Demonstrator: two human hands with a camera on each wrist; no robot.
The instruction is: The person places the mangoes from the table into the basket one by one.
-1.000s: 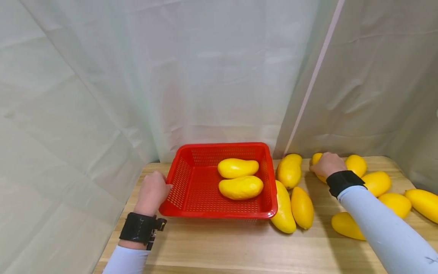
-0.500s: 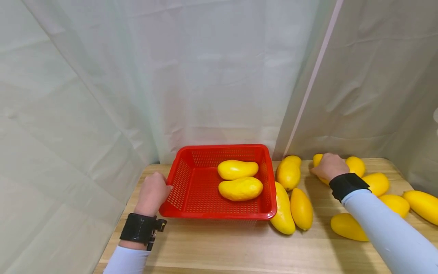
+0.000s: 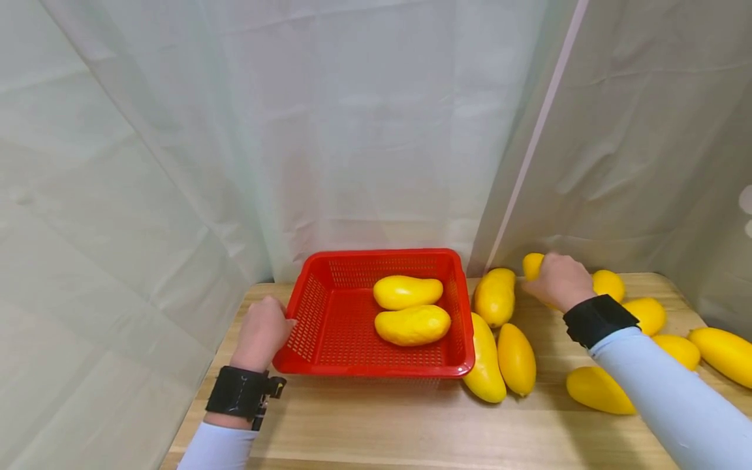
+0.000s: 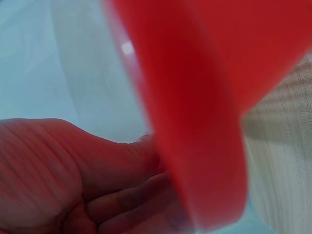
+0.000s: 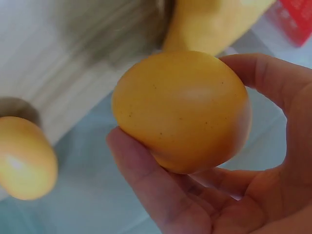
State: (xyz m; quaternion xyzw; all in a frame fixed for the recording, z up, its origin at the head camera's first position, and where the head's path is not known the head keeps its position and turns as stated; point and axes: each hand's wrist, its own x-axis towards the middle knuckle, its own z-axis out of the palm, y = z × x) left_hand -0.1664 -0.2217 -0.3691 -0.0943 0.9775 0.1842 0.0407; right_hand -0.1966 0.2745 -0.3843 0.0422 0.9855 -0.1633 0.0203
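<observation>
My left hand grips the left rim of a red plastic basket, thumb over the edge; in the left wrist view the blurred red rim crosses in front of the fingers. Two yellow mangoes lie in the basket's right half, a smoother one behind a bumpier one. At the back right, my right hand holds another mango between thumb and fingers. From the head, the hand covers most of that mango.
Against the basket's right side lie a long mango, a shorter one and one farther back. Several more spread to the right, including one beside the right forearm. A pale curtain hangs behind the wooden table.
My right hand has lifted its mango slightly up and to the left from its spot at the back of the table. The left hand and the basket stay in place.
</observation>
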